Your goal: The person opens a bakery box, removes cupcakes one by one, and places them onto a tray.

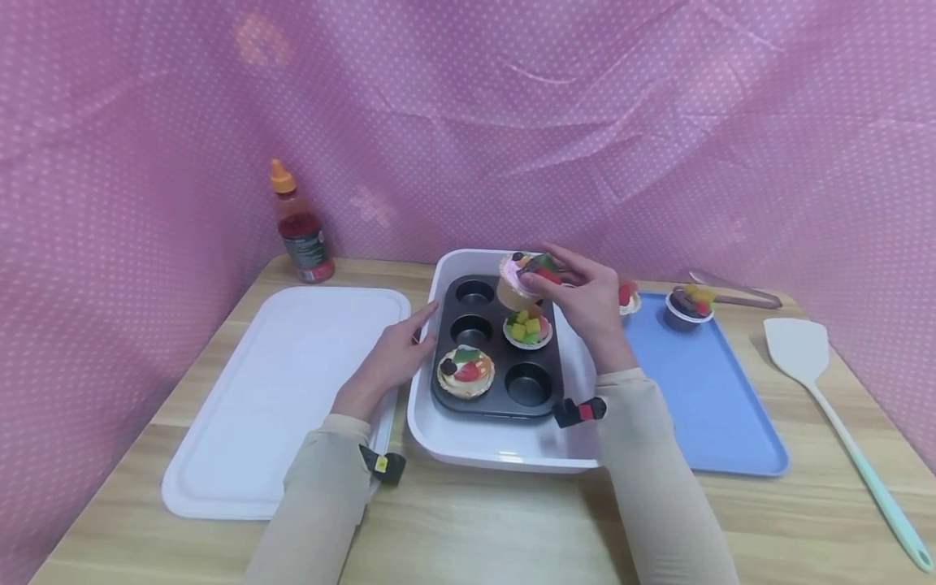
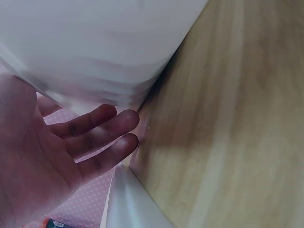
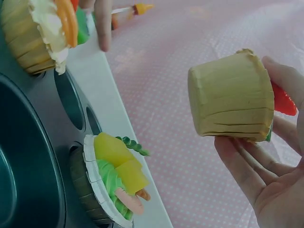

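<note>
My right hand (image 1: 595, 305) holds a cupcake (image 1: 516, 294) by its fruit-topped rim, above the back right of a black muffin tin (image 1: 499, 382). In the right wrist view its tan paper cup (image 3: 230, 97) is tilted on its side, thumb and fingers around the rim. The tin sits in a white basin (image 1: 468, 455). A cream cupcake with berries (image 1: 465, 374) fills its front left cup; one with yellow cubes and green cream (image 1: 527, 328) sits in the middle right cup. My left hand (image 1: 395, 353) is at the basin's left rim, fingers extended along its outer wall (image 2: 95, 57).
A white tray (image 1: 285, 406) lies left and a blue tray (image 1: 702, 390) right, with a chocolate cupcake (image 1: 686, 310) and a red-topped cupcake (image 1: 627, 299) at its back. Tongs (image 1: 738, 291), a spatula (image 1: 800, 345) and a sauce bottle (image 1: 303, 236) stand or lie nearby.
</note>
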### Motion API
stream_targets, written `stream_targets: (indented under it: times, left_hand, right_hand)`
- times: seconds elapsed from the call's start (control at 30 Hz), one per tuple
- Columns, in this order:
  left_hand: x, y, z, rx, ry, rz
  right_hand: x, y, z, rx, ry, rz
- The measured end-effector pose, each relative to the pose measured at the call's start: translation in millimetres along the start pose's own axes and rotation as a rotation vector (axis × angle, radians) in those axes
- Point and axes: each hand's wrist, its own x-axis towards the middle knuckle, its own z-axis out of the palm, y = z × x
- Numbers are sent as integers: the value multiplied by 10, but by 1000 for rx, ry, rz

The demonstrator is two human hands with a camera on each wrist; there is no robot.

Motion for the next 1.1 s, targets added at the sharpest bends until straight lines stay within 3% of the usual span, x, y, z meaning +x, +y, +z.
stream_targets:
  times: [0.67, 0.93, 1.1]
  left_hand:
    - [-5, -5, 0, -11, -10, -12]
    - [-10, 0, 1, 2, -3, 0]
    - [1, -29, 3, 17, 12, 17]
  right_hand:
    - [-78, -143, -97, 54, 87, -83]
    - [-125, -216, -269, 194, 171, -142]
    - [-188, -259, -415, 245, 191, -122]
